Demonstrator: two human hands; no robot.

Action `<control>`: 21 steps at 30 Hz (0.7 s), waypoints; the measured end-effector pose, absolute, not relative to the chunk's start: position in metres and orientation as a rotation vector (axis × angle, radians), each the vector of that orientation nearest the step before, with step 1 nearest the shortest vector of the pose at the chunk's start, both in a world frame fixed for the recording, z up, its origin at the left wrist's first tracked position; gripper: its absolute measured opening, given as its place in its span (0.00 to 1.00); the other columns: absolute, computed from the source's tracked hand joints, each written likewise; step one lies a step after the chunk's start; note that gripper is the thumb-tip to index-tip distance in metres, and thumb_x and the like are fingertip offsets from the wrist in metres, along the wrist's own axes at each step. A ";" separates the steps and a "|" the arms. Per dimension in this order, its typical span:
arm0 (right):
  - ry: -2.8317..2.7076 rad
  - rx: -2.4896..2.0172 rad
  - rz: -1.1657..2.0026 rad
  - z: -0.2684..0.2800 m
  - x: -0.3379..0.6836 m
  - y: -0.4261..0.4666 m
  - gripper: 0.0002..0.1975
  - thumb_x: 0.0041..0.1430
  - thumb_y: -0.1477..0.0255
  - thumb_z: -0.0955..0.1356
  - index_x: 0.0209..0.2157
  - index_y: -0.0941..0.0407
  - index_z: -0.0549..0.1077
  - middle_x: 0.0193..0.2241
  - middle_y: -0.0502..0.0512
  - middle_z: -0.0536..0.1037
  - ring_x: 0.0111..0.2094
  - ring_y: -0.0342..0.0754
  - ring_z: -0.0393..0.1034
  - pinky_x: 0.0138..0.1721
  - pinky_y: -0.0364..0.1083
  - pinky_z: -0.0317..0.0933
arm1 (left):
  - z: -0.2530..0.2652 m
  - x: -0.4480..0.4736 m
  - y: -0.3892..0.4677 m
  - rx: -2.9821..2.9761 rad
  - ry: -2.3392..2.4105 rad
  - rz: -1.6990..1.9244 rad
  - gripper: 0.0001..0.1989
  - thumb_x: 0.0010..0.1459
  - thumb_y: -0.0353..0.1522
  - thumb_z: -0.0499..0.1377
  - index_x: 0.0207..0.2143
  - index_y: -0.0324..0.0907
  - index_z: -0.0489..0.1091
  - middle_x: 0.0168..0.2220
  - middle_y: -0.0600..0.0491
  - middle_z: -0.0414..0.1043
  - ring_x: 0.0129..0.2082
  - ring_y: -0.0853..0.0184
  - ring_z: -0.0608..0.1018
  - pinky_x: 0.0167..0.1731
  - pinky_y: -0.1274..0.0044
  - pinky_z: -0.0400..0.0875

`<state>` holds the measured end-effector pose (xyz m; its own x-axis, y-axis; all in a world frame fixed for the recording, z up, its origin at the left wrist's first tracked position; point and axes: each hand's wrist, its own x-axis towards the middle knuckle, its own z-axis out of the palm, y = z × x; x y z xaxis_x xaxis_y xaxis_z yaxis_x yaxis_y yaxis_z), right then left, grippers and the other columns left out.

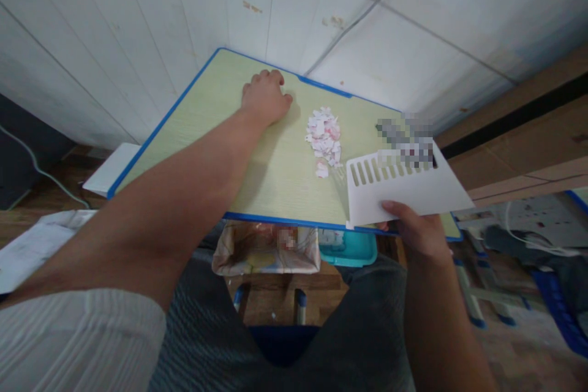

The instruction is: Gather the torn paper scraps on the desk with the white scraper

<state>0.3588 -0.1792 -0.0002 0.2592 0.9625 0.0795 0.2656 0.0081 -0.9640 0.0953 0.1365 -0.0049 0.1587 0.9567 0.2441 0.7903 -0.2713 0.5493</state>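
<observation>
At frame centre, crumpled paper scraps heap on a yellow-green, fine-grained tabletop, the left hand arches loosely open at upper centre, and the right hand grips a flat, slotted white panel right of centre.

Left hand far out, palm down; right hand closer in, clamped.
L: forearm runs diagonally up and inward from lower left, bare from the pushed-up sleeve on. Wrist roughly in line. Fingers bent and slightly apart, thumb spread off toward the right side; contact under the palm can't be confirmed. R: forearm bare, steep, rising from lower right and leaning a little inward. Thumb on top pointing inward, other fingers underneath, mostly hidden. Legs bent, knees apart, between the two arms.
</observation>
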 end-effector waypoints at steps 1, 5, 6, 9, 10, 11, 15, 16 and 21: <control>-1.214 -1.476 0.850 0.000 0.359 -0.179 0.13 0.61 0.64 0.80 0.26 0.51 0.79 0.18 0.50 0.76 0.19 0.50 0.69 0.21 0.49 0.68 | -0.004 0.095 0.136 2.145 1.686 0.808 0.24 0.80 0.42 0.65 0.72 0.46 0.73 0.74 0.44 0.75 0.76 0.45 0.70 0.78 0.50 0.63; -1.171 -1.446 0.843 0.000 0.361 -0.178 0.12 0.60 0.64 0.79 0.27 0.51 0.79 0.17 0.48 0.74 0.17 0.48 0.66 0.19 0.48 0.64 | -0.002 0.095 0.134 2.130 1.676 0.822 0.26 0.76 0.43 0.65 0.71 0.47 0.74 0.72 0.44 0.76 0.76 0.45 0.70 0.78 0.50 0.63; -1.174 -1.452 0.827 0.000 0.362 -0.177 0.13 0.61 0.64 0.79 0.26 0.51 0.78 0.17 0.49 0.74 0.18 0.48 0.66 0.20 0.47 0.64 | -0.001 0.095 0.133 2.123 1.667 0.820 0.27 0.75 0.45 0.65 0.72 0.49 0.74 0.70 0.44 0.77 0.77 0.44 0.69 0.79 0.48 0.61; -1.219 -1.501 0.798 0.001 0.361 -0.177 0.17 0.62 0.64 0.79 0.22 0.51 0.76 0.17 0.50 0.74 0.19 0.48 0.67 0.22 0.48 0.67 | 0.000 0.095 0.133 2.102 1.648 0.806 0.31 0.73 0.50 0.65 0.73 0.51 0.73 0.70 0.45 0.78 0.78 0.44 0.67 0.80 0.47 0.59; -1.218 -1.513 0.796 0.001 0.360 -0.178 0.16 0.61 0.64 0.79 0.23 0.51 0.76 0.17 0.50 0.74 0.19 0.48 0.68 0.22 0.48 0.67 | 0.000 0.094 0.133 2.097 1.643 0.800 0.32 0.72 0.52 0.64 0.73 0.52 0.73 0.70 0.46 0.78 0.78 0.45 0.67 0.81 0.49 0.58; -1.206 -1.516 0.804 0.001 0.360 -0.178 0.15 0.59 0.64 0.80 0.24 0.51 0.77 0.17 0.50 0.74 0.19 0.49 0.68 0.21 0.48 0.66 | 0.000 0.094 0.132 2.090 1.641 0.798 0.34 0.72 0.54 0.64 0.73 0.52 0.73 0.70 0.48 0.78 0.78 0.46 0.67 0.81 0.50 0.58; -1.126 -1.469 0.809 -0.002 0.360 -0.178 0.14 0.60 0.64 0.80 0.25 0.52 0.78 0.18 0.49 0.75 0.18 0.47 0.67 0.19 0.46 0.65 | 0.000 0.093 0.131 2.066 1.616 0.812 0.42 0.67 0.62 0.63 0.75 0.53 0.72 0.66 0.51 0.81 0.78 0.47 0.64 0.81 0.50 0.55; -1.111 -1.462 0.781 -0.003 0.360 -0.177 0.15 0.61 0.63 0.80 0.25 0.52 0.78 0.18 0.49 0.76 0.18 0.47 0.68 0.19 0.46 0.65 | 0.001 0.093 0.131 2.062 1.608 0.813 0.44 0.65 0.64 0.64 0.75 0.54 0.72 0.65 0.51 0.81 0.78 0.46 0.64 0.81 0.49 0.55; -1.101 -1.523 0.668 -0.001 0.353 -0.171 0.15 0.62 0.62 0.81 0.27 0.53 0.80 0.22 0.51 0.81 0.20 0.48 0.71 0.22 0.47 0.70 | 0.001 0.093 0.131 2.048 1.597 0.793 0.46 0.64 0.65 0.64 0.77 0.56 0.70 0.67 0.51 0.81 0.80 0.45 0.62 0.81 0.50 0.52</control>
<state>0.3531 -0.1708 -0.0013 0.4118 0.9002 0.1420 0.2892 0.0187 -0.9571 0.0926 0.1305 0.0013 0.1764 0.9682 0.1775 0.7269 -0.2497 0.6398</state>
